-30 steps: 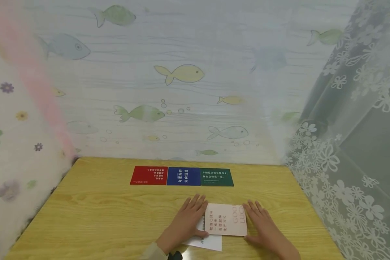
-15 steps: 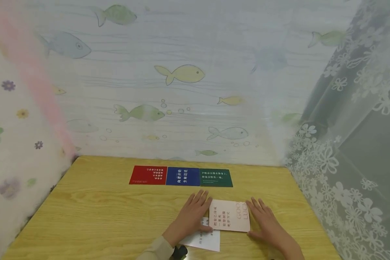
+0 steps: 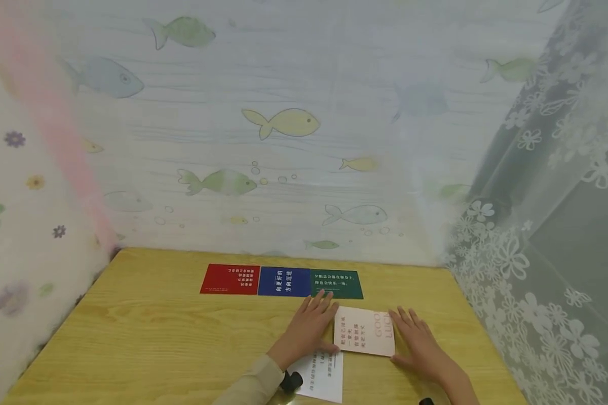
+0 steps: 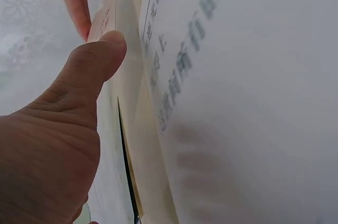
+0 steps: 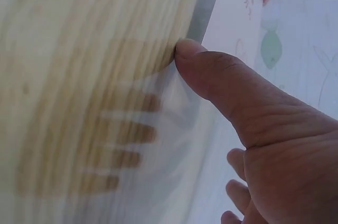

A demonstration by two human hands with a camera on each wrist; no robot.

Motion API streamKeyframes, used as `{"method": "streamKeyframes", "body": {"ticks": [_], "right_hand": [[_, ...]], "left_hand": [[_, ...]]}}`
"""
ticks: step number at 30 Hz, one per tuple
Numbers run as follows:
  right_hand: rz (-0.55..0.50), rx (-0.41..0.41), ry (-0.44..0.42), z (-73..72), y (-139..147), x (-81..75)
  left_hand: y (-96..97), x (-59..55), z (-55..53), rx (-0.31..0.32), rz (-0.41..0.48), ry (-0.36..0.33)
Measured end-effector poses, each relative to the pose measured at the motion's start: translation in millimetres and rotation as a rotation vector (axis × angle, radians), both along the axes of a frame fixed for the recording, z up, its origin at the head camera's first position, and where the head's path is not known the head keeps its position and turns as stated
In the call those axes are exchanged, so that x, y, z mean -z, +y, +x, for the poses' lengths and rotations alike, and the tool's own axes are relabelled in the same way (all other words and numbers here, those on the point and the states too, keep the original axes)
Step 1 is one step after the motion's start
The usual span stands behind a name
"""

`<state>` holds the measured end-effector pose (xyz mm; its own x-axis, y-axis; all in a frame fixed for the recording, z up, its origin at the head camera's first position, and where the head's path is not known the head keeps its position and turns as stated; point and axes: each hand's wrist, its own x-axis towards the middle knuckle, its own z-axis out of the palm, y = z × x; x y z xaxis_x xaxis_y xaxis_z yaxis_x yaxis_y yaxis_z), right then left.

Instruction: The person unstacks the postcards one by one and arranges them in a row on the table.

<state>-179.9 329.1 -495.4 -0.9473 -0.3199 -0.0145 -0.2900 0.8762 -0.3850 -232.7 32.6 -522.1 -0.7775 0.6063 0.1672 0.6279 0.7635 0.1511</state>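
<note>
A pale pink card [image 3: 361, 332] printed with dark writing and "GOOD LUCK" lies on the wooden table between the two hands. At its left edge is my left hand [image 3: 306, 329], fingers stretched forward and thumb near the lower left corner. My right hand [image 3: 419, 343] touches the opposite edge, its fingers also extended. In the right wrist view, the right thumb [image 5: 211, 68] is at the card's edge. A white card [image 3: 324, 379] with dark writing lies just below the pink one, partly covered by the left hand; its print fills much of the left wrist view.
Along the back of the table [image 3: 182, 332] a red card [image 3: 218, 279], a blue card [image 3: 268, 281] and a green card [image 3: 352, 286] form a side-by-side row. A fish-patterned curtain [image 3: 284, 185] hangs behind the table, and lace [image 3: 512, 270] drapes at its right side.
Both hands have slid the pink card away from me and slightly right, closer to the green card. More of the white card is uncovered. The row of cards at the back stays put.
</note>
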Motion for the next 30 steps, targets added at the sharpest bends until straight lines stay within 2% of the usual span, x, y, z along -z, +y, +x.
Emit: {"method": "streamKeyframes", "body": {"ticks": [7, 15, 22, 30], "right_hand": [[0.036, -0.022, 0.079, -17.6, 14.1, 3.8], [0.037, -0.055, 0.062, -46.1, 30.9, -1.4], [0.102, -0.083, 0.039, -72.5, 47.3, -8.0], [0.161, -0.130, 0.061, -98.9, 60.8, -11.4]], "left_hand": [[15.5, -3.2, -14.2, -0.008, 0.013, -0.026], [33.0, -7.1, -36.3, -0.013, 0.065, -0.067], [51.9, -13.1, -55.7, -0.030, 0.029, -0.075], [68.6, -11.9, -72.9, -0.069, -0.015, -0.094]]}}
